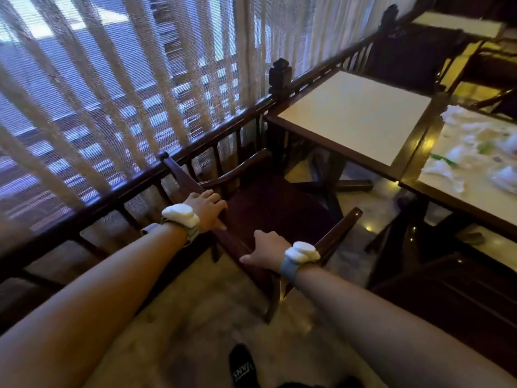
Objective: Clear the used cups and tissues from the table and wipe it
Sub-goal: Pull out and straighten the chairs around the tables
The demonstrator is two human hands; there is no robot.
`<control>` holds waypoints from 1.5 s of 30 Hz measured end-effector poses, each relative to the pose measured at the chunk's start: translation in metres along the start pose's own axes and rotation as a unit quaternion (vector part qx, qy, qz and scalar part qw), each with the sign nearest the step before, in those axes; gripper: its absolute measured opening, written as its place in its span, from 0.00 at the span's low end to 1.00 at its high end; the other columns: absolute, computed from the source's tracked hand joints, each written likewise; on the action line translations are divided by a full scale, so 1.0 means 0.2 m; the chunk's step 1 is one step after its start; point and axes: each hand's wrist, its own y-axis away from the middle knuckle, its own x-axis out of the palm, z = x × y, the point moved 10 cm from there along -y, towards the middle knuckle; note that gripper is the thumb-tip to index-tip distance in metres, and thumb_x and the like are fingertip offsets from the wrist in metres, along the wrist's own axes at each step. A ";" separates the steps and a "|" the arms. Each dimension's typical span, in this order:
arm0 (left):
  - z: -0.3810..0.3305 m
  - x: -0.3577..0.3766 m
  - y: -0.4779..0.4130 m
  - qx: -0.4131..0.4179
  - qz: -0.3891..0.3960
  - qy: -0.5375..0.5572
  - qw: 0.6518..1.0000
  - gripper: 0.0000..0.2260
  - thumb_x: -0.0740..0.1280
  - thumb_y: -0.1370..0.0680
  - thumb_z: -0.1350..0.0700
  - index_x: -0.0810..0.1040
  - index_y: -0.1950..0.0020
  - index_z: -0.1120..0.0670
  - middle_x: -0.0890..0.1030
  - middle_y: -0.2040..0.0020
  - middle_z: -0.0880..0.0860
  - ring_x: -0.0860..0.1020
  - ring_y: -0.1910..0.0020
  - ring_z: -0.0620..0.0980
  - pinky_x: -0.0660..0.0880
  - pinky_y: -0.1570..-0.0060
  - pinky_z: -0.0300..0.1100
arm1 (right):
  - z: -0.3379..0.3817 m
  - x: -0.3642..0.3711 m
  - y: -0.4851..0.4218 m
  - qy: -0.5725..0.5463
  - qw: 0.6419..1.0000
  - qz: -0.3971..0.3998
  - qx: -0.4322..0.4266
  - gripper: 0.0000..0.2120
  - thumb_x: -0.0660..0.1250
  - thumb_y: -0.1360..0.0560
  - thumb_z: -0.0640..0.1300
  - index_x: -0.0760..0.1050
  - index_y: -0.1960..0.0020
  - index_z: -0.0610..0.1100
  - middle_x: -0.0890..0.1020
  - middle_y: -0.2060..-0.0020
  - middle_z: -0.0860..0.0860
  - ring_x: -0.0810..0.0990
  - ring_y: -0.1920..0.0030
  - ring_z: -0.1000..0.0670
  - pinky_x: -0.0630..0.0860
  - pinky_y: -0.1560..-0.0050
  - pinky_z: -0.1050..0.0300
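1. While the person stands behind a dark wooden chair [279, 205], both hands are closed on its top rail. The left grip [207, 210] curls its fingers over the far end. The right grip [265, 252] wraps the near end, with its thumb pointing left.
2. The task's things lie well apart from both grips, off to the right. Crumpled white tissues [439, 166] are strewn over the littered counter [472, 204], with green scraps among them. That corner is too blurred for me to pick out any cups for certain.
3. My guess is that the chair is being shifted to open a way to the mess. Nothing on that counter looks cleared or wiped yet.
4. What could go wrong from here:
   - The railing [112, 196] runs just beside the chair on the left, so a swing that way could knock wood on wood.
   - The bare counter [355, 116] stands just beyond the seat, so a hard push forward could ram the chair's arms into its edge.
   - The person's shoe [242, 365] is near the chair's back leg, and a pull straight back could land that leg on the toes.
   - A chair swung wide to the right could jolt the littered counter and send light tissues onto the floor.
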 end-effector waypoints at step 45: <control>-0.20 -0.28 -0.87 0.112 -0.124 0.003 0.986 0.38 0.48 0.44 0.19 0.81 0.55 0.43 0.81 0.61 0.42 0.78 0.61 0.42 0.73 0.60 0.38 | -0.70 -0.53 -0.40 0.023 0.992 -0.119 0.021 0.05 0.68 0.41 0.46 0.75 0.68 0.46 0.76 0.73 0.53 0.77 0.69 0.51 0.78 0.66 0.57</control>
